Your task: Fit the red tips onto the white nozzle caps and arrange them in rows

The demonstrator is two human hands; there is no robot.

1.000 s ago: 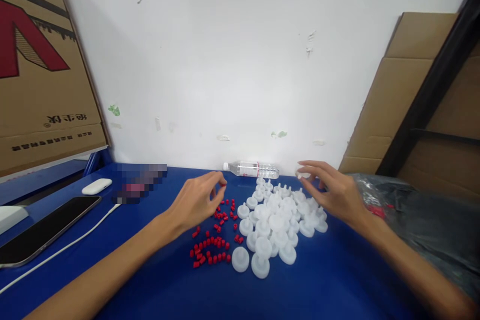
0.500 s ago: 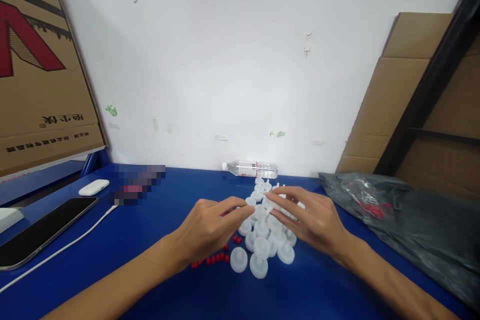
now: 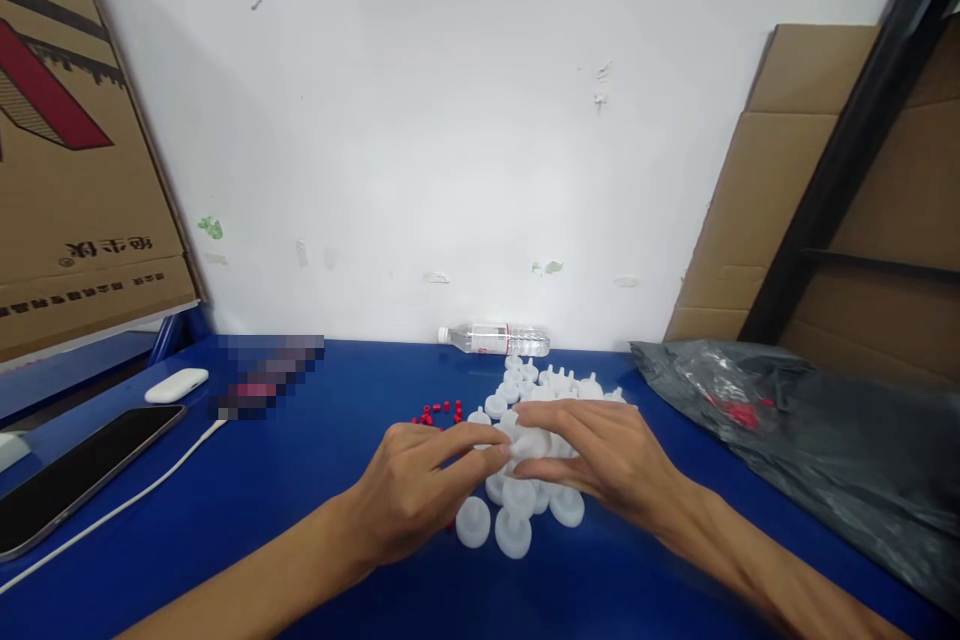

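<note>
My right hand (image 3: pixel 611 448) grips a white plastic nozzle cap (image 3: pixel 531 446) between thumb and fingers, its spout pointing left. The fingertips of my left hand (image 3: pixel 420 485) are pinched together at the spout's tip; whatever they hold is hidden. Beneath and around both hands lies a heap of similar white nozzle caps (image 3: pixel 513 533), many with spouts up, partly covered by my right hand. Small red caps (image 3: pixel 427 416) are scattered on the blue table just beyond my left hand, and some are hidden behind it.
A clear plastic bottle (image 3: pixel 491 338) lies against the wall. On the left are a phone (image 3: pixel 90 470), a white case (image 3: pixel 176 385), a white cable (image 3: pixel 135 492) and a large cardboard box (image 3: pixel 90 190). A grey plastic bag (image 3: pixel 810 450) covers the table's right side.
My hands have come together, with the nozzle cap in the right hand now meeting the left fingertips. The right hand has moved left and nearer. The camera view has shifted slightly.
</note>
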